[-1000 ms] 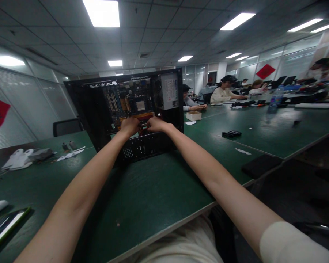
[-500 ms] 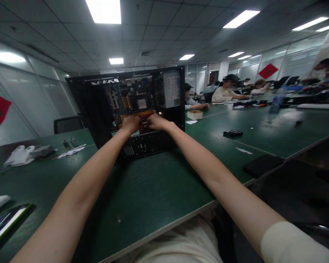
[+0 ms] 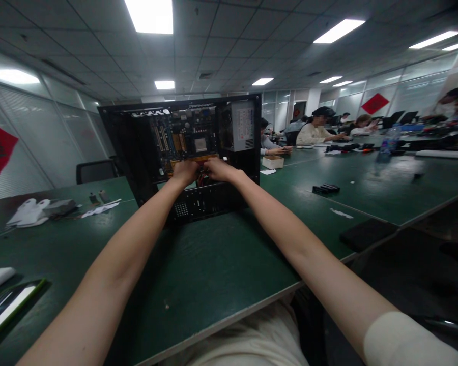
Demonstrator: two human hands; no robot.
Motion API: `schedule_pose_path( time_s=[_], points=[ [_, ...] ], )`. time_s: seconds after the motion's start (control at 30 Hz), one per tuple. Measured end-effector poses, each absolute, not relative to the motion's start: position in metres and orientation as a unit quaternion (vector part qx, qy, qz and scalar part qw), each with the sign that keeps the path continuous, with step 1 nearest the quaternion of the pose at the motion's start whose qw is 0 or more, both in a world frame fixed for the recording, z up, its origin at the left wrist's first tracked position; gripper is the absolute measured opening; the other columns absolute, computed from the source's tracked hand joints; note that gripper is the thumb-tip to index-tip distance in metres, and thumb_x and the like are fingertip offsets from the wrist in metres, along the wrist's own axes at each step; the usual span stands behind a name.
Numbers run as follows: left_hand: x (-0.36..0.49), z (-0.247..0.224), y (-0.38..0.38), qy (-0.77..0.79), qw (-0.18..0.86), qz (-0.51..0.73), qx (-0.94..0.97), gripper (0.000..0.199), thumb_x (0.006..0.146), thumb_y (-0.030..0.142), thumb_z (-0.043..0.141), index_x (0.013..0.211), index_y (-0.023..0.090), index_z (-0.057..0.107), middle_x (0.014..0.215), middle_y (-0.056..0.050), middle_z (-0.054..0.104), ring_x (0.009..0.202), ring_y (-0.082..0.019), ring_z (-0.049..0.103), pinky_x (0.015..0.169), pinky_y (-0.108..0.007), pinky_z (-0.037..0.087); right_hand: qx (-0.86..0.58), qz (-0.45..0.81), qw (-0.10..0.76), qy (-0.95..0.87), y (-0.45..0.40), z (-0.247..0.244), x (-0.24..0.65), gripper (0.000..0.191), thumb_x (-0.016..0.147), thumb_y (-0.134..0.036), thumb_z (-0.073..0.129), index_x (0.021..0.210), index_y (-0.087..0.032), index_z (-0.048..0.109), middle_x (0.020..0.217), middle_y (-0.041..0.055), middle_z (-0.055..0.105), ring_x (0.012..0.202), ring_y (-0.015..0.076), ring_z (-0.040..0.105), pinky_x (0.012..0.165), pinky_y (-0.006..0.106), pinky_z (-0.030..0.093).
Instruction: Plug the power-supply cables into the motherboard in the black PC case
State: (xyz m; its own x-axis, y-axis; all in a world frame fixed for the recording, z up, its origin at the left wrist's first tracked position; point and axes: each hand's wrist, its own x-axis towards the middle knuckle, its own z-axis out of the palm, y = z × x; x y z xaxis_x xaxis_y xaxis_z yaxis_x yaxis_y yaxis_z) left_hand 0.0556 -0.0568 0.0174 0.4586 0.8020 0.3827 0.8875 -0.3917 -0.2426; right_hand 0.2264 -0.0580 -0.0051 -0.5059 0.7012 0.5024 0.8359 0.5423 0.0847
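Note:
An open black computer case (image 3: 221, 202) stands on the green table (image 3: 213, 264) in front of me. Inside it show a motherboard (image 3: 189, 127) with slots and a pale square part, and a grey power supply (image 3: 243, 124) at the upper right. Both my hands reach into the case just below the motherboard's middle. My left hand (image 3: 185, 172) is closed, its fingertips close to those of my right hand (image 3: 217, 169), which is pinched too. Dark reddish cables (image 3: 201, 180) hang between and below them. Whatever the fingertips grip is hidden by the hands.
On the left lie a white plastic bag (image 3: 28, 212), a grey block (image 3: 60, 207) and a green-edged dark device (image 3: 13, 307). To the right are a small box (image 3: 273, 161), black parts (image 3: 326, 188) and a black pad (image 3: 368, 235). Co-workers (image 3: 316, 129) sit farther back.
My hands stay at the same spot in the case, drawing very slightly closer together. The whole view has shifted a little; the case has not visibly moved on the table.

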Motion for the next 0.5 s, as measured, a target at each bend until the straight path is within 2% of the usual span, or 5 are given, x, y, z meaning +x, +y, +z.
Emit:
schedule_pose_path(
  time_s=[0.3,0.5],
  points=[
    [0.0532,0.0156,-0.0566,-0.51,0.233,-0.093,-0.823,0.037,0.098,0.029,0.053,0.119,0.019,0.081,0.123,-0.018,0.077,0.118,-0.039,0.07,0.096,-0.046,0.056,-0.427,-0.156,0.194,-0.869,-0.0488,-0.0026,0.2245,0.027,0.098,-0.008,0.059,0.118,-0.009,0.077,0.132,0.0181,0.071,0.122,0.0257,0.066,0.099,0.028,0.05],
    [0.0527,0.0161,-0.0574,-0.513,0.224,-0.092,-0.824,0.037,0.097,0.028,0.055,0.121,0.017,0.081,0.125,-0.02,0.076,0.12,-0.04,0.069,0.099,-0.048,0.056,-0.453,-0.186,0.171,-0.855,-0.049,-0.0002,0.2202,0.033,0.099,-0.012,0.061,0.129,-0.008,0.073,0.139,0.0245,0.068,0.124,0.033,0.068,0.105,0.037,0.054]
  ],
)
